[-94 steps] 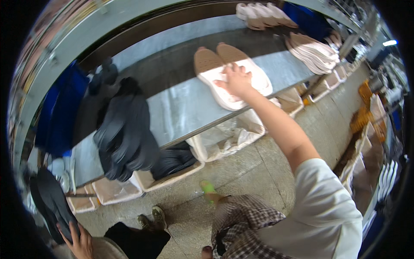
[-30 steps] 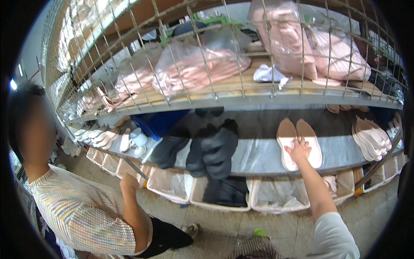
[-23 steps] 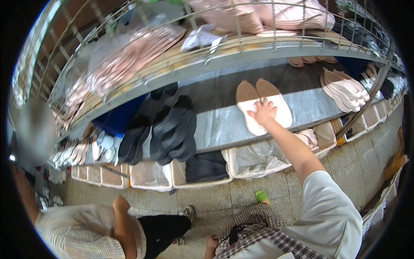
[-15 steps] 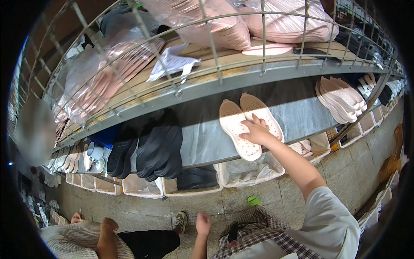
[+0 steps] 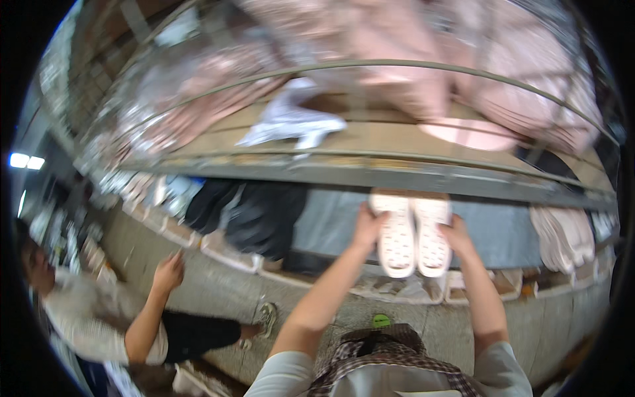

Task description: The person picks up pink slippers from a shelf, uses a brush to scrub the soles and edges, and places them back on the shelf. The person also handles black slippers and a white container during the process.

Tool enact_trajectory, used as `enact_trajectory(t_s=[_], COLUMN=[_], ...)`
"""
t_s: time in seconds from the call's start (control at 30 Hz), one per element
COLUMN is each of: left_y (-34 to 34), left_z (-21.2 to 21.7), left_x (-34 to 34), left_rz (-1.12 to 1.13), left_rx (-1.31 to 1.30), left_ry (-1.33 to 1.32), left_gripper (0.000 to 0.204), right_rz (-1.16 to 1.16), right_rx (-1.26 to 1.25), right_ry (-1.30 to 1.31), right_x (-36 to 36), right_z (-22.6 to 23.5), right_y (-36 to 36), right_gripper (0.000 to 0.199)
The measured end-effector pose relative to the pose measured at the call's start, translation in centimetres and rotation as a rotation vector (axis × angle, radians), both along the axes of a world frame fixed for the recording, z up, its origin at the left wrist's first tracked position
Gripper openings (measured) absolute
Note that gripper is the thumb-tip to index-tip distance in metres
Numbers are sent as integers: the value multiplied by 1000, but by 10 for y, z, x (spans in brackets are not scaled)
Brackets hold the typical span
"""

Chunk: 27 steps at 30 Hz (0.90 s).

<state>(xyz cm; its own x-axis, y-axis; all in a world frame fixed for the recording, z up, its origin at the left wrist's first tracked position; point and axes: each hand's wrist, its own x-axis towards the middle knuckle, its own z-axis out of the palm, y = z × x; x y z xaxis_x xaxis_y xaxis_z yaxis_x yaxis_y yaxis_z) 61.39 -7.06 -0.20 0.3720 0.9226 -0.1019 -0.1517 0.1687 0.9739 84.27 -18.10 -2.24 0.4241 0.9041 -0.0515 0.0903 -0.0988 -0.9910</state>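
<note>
Grips cream shoe soles (image 5: 396,241), already paired, by outer edges with left hand (image 5: 367,229) and right hand (image 5: 458,238) partly closed, not yet released.

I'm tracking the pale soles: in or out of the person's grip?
In: left grip on one outer edge of the pale soles, right grip on the other.

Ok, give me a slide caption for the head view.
Left hand and right hand hold two pale perforated soles at a grey shelf.
</note>
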Motion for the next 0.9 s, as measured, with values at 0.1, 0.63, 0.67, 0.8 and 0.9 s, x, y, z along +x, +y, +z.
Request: enact_trajectory(t_s=[0.1,0.63,0.67,0.8,0.9], left_y=[-5,-168,-175,-194,-202], left_z=[-2,43,42,33,32], left_x=[0,-112,-120,-149,-162], left_rz=[196,348,334,330,342], left_rx=[-101,274,276,312,425], left_ry=[104,-193,-201,-194,-272], left_gripper=[42,38,38,42,47], right_rz=[-47,133,156,356,404], right_rx=[80,-4,3,8,75], right_ry=[122,728,850,871,714], right_x=[-14,-189,-198,-218,-227], right_z=[13,59,54,46,48], right_y=[-7,-110,-114,-128,-133], right_gripper=[34,50,52,63,67])
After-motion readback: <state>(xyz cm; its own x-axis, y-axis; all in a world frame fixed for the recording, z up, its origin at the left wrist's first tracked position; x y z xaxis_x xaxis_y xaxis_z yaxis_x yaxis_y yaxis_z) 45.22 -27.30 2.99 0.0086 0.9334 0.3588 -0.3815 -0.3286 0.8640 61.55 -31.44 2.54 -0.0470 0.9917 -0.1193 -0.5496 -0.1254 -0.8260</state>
